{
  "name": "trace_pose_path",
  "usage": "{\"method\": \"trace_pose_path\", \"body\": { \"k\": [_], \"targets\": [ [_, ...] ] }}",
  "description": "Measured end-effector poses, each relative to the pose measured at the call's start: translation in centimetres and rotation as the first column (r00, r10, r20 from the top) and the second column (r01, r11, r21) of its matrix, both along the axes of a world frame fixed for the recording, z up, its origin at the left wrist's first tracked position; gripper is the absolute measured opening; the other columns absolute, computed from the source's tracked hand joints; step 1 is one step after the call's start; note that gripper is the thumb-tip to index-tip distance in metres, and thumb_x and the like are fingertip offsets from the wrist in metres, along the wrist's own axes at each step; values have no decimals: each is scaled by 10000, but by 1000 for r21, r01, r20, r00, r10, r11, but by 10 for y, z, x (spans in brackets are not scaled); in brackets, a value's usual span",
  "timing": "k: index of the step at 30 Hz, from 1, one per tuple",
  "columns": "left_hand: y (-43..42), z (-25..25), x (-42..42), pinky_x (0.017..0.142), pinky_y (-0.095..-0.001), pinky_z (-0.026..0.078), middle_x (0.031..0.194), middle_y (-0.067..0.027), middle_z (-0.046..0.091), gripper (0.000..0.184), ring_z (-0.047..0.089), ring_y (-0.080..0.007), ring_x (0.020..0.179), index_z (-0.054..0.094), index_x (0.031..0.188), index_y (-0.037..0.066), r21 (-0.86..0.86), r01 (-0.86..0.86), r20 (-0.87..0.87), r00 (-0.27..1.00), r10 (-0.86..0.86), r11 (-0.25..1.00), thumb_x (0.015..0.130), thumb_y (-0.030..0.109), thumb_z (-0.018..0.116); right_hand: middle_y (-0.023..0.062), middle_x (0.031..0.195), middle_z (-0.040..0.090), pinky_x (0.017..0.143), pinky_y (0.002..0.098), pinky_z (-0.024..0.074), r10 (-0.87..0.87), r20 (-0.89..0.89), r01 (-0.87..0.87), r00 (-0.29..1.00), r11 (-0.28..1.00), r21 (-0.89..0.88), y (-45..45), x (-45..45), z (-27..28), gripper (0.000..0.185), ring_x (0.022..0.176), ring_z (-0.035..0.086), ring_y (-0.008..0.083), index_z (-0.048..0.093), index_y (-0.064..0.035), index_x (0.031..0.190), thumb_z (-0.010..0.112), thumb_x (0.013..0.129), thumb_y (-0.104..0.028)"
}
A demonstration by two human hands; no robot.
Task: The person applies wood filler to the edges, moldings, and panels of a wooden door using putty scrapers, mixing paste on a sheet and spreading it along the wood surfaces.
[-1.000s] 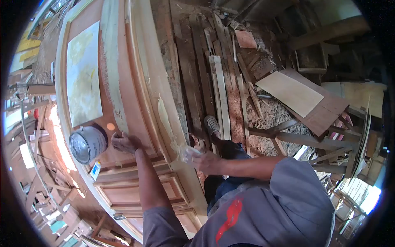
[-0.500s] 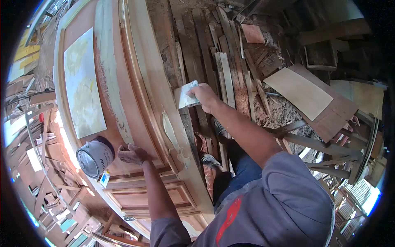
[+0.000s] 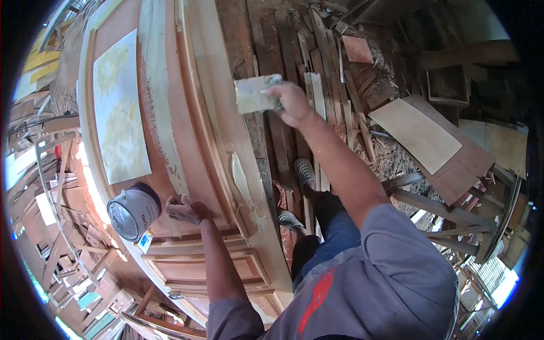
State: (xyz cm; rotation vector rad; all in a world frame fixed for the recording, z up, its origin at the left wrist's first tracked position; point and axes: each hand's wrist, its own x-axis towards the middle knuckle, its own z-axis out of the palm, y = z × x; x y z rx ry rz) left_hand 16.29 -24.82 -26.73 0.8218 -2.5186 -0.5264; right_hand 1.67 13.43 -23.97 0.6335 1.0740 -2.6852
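A flat, pale putty spreader (image 3: 252, 94) smeared with filler is gripped in my right hand (image 3: 292, 103), above the right edge of a wooden panel door (image 3: 195, 107). My left hand (image 3: 186, 209), dusty, rests on the door with loosely bent fingers apart and holds nothing. Just left of it stands a grey-white can (image 3: 134, 212) with a dark rim, tilted in the view. Beside the can lies a small white and blue tube or packet (image 3: 145, 242). Cream filler (image 3: 242, 181) streaks the door's edge strip. A stained white sheet (image 3: 120, 110) lies on the upper door.
Long wooden strips (image 3: 317, 107) lie on the dusty ground right of the door, near my shoes (image 3: 305, 173). A pale board (image 3: 416, 135) rests over a brown one at the right. Wood scraps (image 3: 62, 204) are piled along the left side.
My right hand has moved the spreader further along the door's edge, toward the top of the view, and turned it flatter. My left hand stays by the can. The view has shifted slightly.
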Motion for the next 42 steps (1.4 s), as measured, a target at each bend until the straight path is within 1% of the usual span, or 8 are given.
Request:
{"method": "trace_pose_path", "body": {
  "k": [5, 7, 11, 16, 21, 26, 31, 42],
  "targets": [
    [3, 6, -1, 1019, -553, 368, 1115, -223, 565, 362, 497, -427, 1111, 558, 1138, -31, 10, -19, -15, 1000, 19, 1000, 830, 158, 586, 76, 1167, 770, 1001, 327, 541, 395, -196, -119, 898, 646, 754, 3, 31, 38, 326, 1090, 724, 220, 736, -45, 1293, 671, 974, -21],
    [3, 7, 0, 1018, -553, 368, 1121, -226, 565, 353, 495, -428, 1115, 556, 1142, -34, 51, -33, -7, 999, 33, 998, 831, 127, 598, 97, 1165, 775, 999, 373, 537, 498, -307, 73, 811, 434, 898, -10, 45, 48, 362, 1095, 718, 277, 752, -74, 1260, 702, 909, -1],
    [-3, 4, 1, 1047, -565, 346, 1150, -220, 554, 403, 480, -438, 1149, 538, 1171, -24, 112, -27, -26, 999, 30, 993, 794, 87, 627, 99, 1281, 731, 1062, 459, 480, 728, -261, 373, 634, 7, 928, -29, 68, 45, 544, 1233, 636, 325, 742, -133, 1287, 726, 770, 37],
    [-7, 1, 3, 1046, -549, 349, 1119, -205, 540, 435, 480, -414, 1127, 519, 1163, -11, 92, 7, -79, 997, 0, 996, 766, 130, 627, 70, 1312, 706, 1041, 453, 467, 816, -66, 451, 575, -248, 858, -63, 112, 33, 492, 1202, 625, 296, 733, -149, 1281, 654, 816, -9],
    [-9, -2, 6, 1076, -548, 340, 1137, -174, 556, 410, 504, -392, 1145, 521, 1155, 23, 118, 6, -117, 993, 7, 993, 779, 150, 622, 179, 1079, 761, 991, 426, 496, 818, 191, -9, 542, -222, 975, -70, 115, 96, 468, 1054, 677, 325, 766, -141, 1256, 597, 832, -37],
    [-8, 7, 3, 1064, -580, 361, 1188, -183, 565, 449, 513, -415, 1185, 536, 1172, 38, 114, -18, -105, 994, 30, 993, 759, 195, 610, 220, 1195, 735, 1020, 483, 512, 659, 37, 178, 751, -256, 950, -87, -2, 55, 582, 1181, 653, 404, 732, -137, 1327, 529, 807, 28],
    [-12, 4, 2, 1068, -580, 360, 1168, -184, 561, 444, 514, -417, 1171, 524, 1169, 39, 133, -8, -126, 992, 25, 991, 771, 218, 604, 267, 1180, 719, 989, 504, 540, 594, 149, 150, 791, -424, 893, -98, -99, 63, 524, 1093, 682, 457, 725, -158, 1334, 526, 870, -20],
    [-10, 11, -1, 1037, -568, 373, 1145, -182, 556, 440, 519, -424, 1143, 514, 1140, 42, 113, -42, -132, 990, 57, 993, 757, 239, 604, 251, 1207, 717, 1000, 465, 550, 737, 359, 57, 573, -473, 879, -100, -95, 52, 555, 1130, 685, 435, 745, -189, 1315, 521, 869, 52]
  ]
}}
